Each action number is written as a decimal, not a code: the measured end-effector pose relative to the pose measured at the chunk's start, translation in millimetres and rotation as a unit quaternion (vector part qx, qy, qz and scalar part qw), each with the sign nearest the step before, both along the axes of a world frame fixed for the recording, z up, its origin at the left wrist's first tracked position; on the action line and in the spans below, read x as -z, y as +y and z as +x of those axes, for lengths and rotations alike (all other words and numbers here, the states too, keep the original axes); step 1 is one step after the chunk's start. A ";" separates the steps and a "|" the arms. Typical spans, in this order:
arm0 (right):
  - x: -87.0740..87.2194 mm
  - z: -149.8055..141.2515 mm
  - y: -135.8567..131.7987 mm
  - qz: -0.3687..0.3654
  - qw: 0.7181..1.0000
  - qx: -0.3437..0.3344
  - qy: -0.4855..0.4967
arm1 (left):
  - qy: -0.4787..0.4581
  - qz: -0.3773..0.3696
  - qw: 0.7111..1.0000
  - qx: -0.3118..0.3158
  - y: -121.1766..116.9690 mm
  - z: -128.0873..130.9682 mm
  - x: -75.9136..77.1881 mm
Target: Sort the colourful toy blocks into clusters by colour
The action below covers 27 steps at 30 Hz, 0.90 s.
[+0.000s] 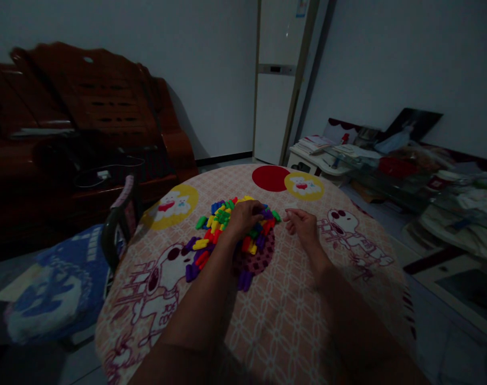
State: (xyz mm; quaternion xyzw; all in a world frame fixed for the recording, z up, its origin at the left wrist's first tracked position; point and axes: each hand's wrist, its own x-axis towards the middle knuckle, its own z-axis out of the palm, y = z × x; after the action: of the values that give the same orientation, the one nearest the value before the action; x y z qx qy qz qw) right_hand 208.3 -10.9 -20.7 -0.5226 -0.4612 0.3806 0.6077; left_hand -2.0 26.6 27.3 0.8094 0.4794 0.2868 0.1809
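Note:
A heap of small plastic building blocks (216, 223) in red, yellow, green, blue and purple lies on the round table. My left hand (243, 216) is over the heap with its fingers curled down among dark blue and purple pieces. What its fingertips hold, if anything, is hidden. Just right of the heap, my right hand (303, 224) hovers with fingers curled in and thumb close to them; no block shows in it. A green block (276, 216) lies a little left of its fingertips. A purple block (245, 280) sits apart, nearer to me.
A patterned cloth covers the round table (275, 321). To the left stand a chair with a blue cushion (62, 283) and a brown wooden sofa (99, 101). A cluttered glass-topped cabinet (391, 176) is at the right, and a tall white air conditioner (277, 112) behind.

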 end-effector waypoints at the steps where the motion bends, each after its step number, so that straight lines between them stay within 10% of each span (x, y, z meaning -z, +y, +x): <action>1: -1.8 -2.1 -1.5 0.003 1.000 -0.009 -0.015 | 0.006 0.008 1.000 0.007 -1.9 5.1 0.9; 10: 0.4 -7.6 -3.9 -0.006 0.995 -0.052 -0.081 | -0.007 0.031 0.998 0.053 -6.3 23.3 11.6; 18: -0.3 4.8 2.3 -0.027 0.995 0.069 -0.065 | -0.090 0.014 0.983 -0.158 10.9 -31.8 -0.4; 27: 5.0 69.0 7.0 -0.036 0.968 0.227 -0.104 | 0.072 -0.030 0.997 0.004 -2.4 -14.9 -6.7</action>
State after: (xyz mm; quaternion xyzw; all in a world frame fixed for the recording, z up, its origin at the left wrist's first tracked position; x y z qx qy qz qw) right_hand 277.4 -3.9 -25.7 -0.6719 -0.3774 0.1925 0.6075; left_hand -16.9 24.3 34.0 0.8241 0.4964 0.2125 0.1711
